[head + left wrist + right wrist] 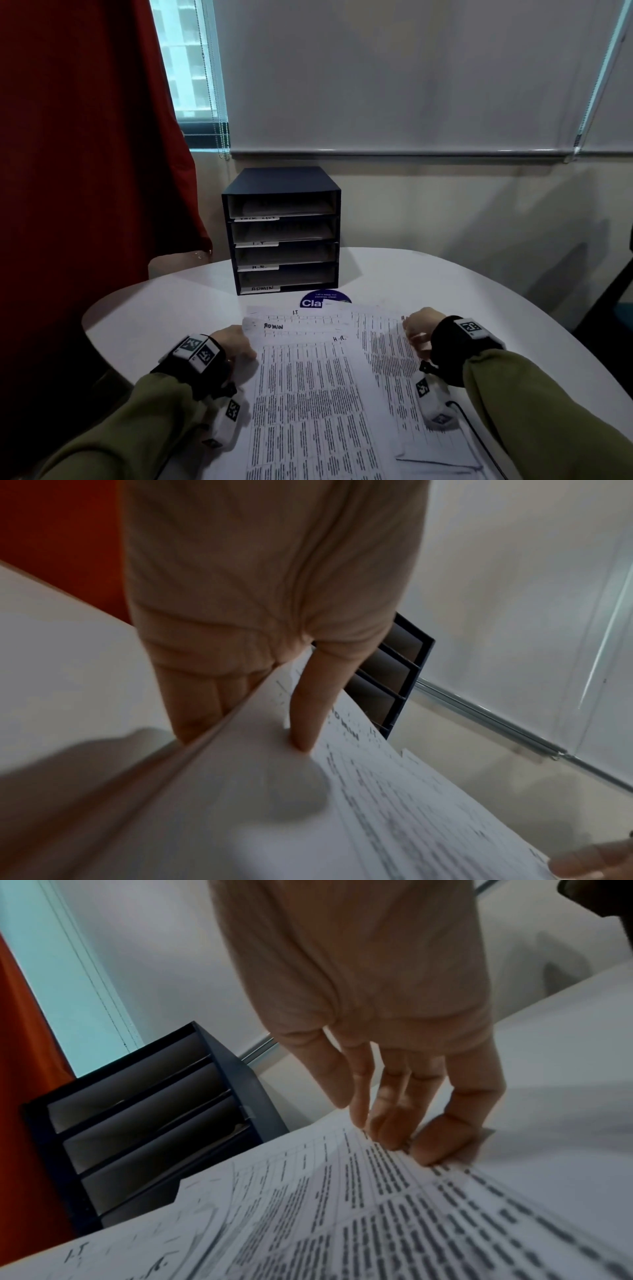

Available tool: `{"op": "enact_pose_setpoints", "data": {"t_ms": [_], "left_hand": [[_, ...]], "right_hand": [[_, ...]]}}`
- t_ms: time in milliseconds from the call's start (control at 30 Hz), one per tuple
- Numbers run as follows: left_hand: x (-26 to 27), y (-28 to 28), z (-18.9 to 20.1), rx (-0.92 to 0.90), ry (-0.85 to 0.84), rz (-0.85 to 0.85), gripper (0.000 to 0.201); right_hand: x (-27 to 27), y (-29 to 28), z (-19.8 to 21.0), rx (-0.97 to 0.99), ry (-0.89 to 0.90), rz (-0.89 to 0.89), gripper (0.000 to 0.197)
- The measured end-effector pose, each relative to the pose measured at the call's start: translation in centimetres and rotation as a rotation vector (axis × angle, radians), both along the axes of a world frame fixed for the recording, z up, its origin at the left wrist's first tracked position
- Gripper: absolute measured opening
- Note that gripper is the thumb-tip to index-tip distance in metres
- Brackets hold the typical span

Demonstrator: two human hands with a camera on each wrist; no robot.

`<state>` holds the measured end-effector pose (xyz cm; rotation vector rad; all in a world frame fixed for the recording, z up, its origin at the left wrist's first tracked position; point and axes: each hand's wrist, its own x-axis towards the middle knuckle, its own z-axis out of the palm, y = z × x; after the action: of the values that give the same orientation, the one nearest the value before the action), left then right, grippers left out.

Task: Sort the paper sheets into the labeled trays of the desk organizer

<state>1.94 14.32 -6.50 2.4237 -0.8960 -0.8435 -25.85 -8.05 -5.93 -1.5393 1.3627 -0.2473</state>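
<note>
Printed paper sheets [308, 387] lie fanned on the white table [462, 291], with handwritten headings I.T, ADMIN and H.R. showing. My left hand [245, 349] pinches the pile's left edge: in the left wrist view the thumb [308, 710] lies on top of the sheets [394, 804] and the fingers [198, 710] go underneath. My right hand [416, 334] rests bent fingertips [390, 1131] on the far right corner of a sheet [377, 1218]. The dark desk organizer [281, 233] stands behind, its four trays labelled TASK LIST, I.T, H.R. and ADMIN, each holding paper.
A round blue sticker [325, 301] lies partly under the sheets, in front of the organizer. A red curtain [85, 137] hangs at the left. A black cable [479, 442] runs from my right wrist. A dark chair [609, 308] stands beyond the table's right edge.
</note>
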Motion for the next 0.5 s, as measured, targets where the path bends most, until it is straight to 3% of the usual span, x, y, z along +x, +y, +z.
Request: {"op": "enact_pose_setpoints", "data": {"t_ms": [100,200,267,367,500], "left_hand": [[-0.7,0.4,0.2,0.02,-0.002,-0.024,0.035],[-1.1,0.8,0.1,0.004,0.071,-0.026,0.03],[-1.2,1.1,0.0,-0.008,0.107,-0.013,0.025],[-1.3,1.1,0.0,-0.009,0.095,-0.028,0.033],[-1.9,0.8,0.3,-0.019,0.119,-0.038,0.024]], "right_hand": [[0.1,0.6,0.0,-0.02,-0.006,-0.034,0.026],[-0.1,0.0,-0.2,-0.11,0.062,-0.079,0.012],[-0.5,-0.8,-0.5,-0.138,0.041,-0.117,0.014],[-1.0,-2.1,-1.1,-0.144,0.116,-0.107,0.013],[-2.0,-1.3,-0.9,-0.084,0.012,-0.148,0.015]]}}
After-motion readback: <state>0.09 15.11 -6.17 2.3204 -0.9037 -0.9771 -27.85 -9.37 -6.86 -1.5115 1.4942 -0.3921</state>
